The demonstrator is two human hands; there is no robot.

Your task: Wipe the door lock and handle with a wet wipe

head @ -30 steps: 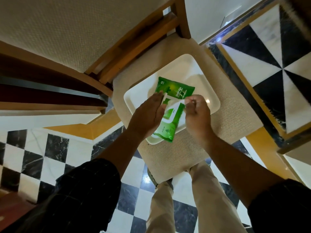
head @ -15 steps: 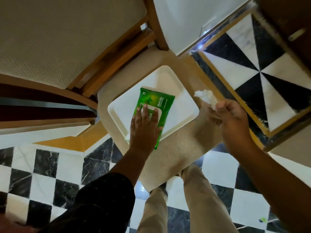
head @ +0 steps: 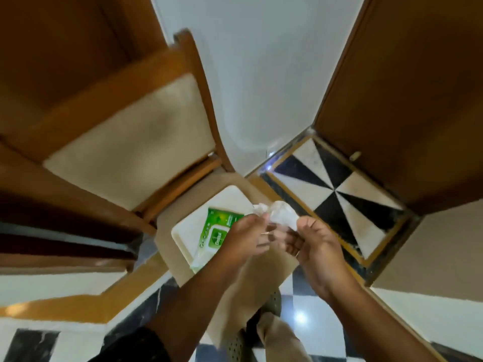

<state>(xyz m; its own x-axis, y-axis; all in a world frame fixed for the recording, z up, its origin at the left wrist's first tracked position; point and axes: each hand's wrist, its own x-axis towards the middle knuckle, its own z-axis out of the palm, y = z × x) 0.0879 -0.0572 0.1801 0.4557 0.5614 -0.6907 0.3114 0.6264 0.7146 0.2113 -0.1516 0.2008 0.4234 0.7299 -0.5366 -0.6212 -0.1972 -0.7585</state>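
Observation:
A crumpled white wet wipe (head: 281,214) is held between both hands above the chair seat. My left hand (head: 247,239) pinches its left end and my right hand (head: 313,244) grips its right side. Below and to the left lies the green wipes pack (head: 215,235), its lid shut, on a white tray (head: 188,231). A brown wooden door (head: 407,95) stands at the right; its lock and handle are out of view.
The tray rests on a beige cushioned chair seat (head: 261,273) with a wooden backrest (head: 125,142). A white wall (head: 261,74) rises behind it. Black-and-white tiled floor (head: 337,194) spreads to the right, and my legs (head: 274,335) show below.
My left hand left the pack and joined my right hand on the wipe. The wipe was pulled from the pack a second ago. The view has tilted upward towards the wall and door.

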